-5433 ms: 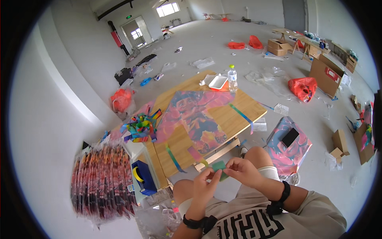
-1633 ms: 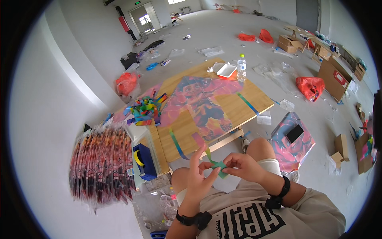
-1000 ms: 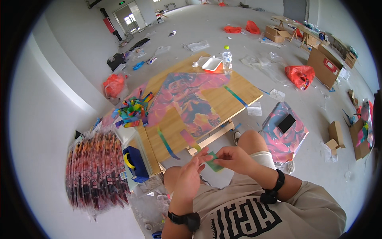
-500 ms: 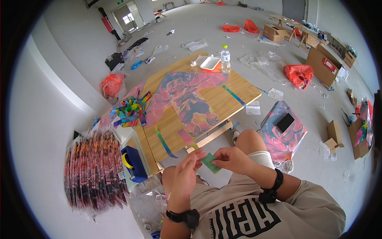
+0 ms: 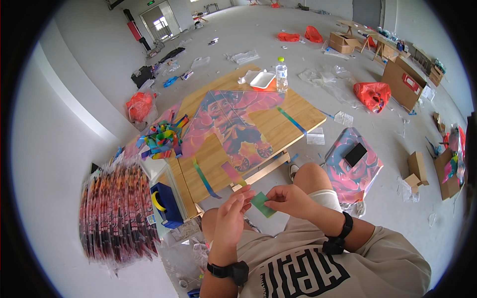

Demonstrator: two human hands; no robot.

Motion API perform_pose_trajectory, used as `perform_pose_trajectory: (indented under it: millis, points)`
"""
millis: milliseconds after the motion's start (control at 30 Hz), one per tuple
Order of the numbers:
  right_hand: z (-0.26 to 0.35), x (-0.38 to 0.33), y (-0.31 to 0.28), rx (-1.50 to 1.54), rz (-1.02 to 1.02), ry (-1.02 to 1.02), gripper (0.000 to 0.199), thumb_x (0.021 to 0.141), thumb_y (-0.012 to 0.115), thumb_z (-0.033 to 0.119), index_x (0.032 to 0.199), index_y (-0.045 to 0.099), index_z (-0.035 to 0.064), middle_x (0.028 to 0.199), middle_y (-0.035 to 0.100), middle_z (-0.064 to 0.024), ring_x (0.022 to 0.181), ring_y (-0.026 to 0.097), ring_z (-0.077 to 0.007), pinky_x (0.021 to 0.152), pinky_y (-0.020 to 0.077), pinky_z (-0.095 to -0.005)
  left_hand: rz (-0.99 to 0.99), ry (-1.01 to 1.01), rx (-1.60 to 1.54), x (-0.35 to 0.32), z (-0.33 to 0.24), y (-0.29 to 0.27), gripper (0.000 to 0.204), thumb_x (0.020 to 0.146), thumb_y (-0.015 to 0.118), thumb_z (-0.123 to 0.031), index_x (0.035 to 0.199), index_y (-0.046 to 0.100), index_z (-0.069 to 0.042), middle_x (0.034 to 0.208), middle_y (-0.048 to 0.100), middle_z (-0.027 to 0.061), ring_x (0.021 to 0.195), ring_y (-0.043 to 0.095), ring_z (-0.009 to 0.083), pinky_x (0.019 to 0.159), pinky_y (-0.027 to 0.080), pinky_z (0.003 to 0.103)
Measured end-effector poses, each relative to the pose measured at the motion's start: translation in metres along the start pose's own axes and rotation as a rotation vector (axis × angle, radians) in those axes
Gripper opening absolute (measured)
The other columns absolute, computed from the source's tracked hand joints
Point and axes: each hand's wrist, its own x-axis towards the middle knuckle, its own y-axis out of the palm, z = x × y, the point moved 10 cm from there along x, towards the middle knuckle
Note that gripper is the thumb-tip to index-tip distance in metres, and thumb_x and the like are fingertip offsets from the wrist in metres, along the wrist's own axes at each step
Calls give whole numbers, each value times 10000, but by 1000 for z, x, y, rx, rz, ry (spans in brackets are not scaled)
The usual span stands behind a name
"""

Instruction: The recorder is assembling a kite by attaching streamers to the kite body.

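Observation:
Over my lap, my right hand (image 5: 289, 199) pinches a small, flat green strip (image 5: 263, 205) between thumb and fingertips. My left hand (image 5: 232, 212) is at the strip's left edge, with its fingers drawn together; its grip is partly hidden. A pink-to-yellow strip (image 5: 230, 172) shows at the table's front edge and ends at my left fingertips. I cannot tell whether it joins the green piece. Ahead lies a wooden table (image 5: 268, 116) with a printed cartoon sheet (image 5: 223, 116) and a blue-green strip (image 5: 203, 176) stuck across its edge.
A heap of colourful ribbons (image 5: 161, 139) lies on the table's left. Beside it are a dark blue box (image 5: 169, 211) and many wrapped prints (image 5: 117, 213). A bottle (image 5: 281, 77) and white tray (image 5: 262, 79) stand at the back. On a printed stool (image 5: 348, 174) rests a phone (image 5: 356, 155).
Both hands stay almost in the same place. The green strip shifts very slightly and shows a little more of its face. The view tilts a touch.

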Motion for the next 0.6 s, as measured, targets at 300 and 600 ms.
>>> perform_pose_trajectory:
  millis: [300, 600]
  points:
    - [2, -3, 2, -52, 18, 13, 155, 961, 734, 69, 1071, 695, -33, 958, 728, -46, 858, 669, -81, 782, 550, -234, 2, 18, 13, 1, 3, -3, 370, 1065, 562, -262, 1233, 685, 43, 1467, 560, 126, 1213, 583, 218, 1055, 431, 384]
    - [2, -3, 10, 46, 62, -60, 168, 946, 746, 70, 1077, 678, -11, 936, 709, -27, 849, 650, -71, 772, 537, -229, 2, 39, 10, 0, 4, -7, 355, 1070, 565, -248, 1227, 689, 45, 1458, 572, 119, 1192, 595, 215, 1042, 437, 379]
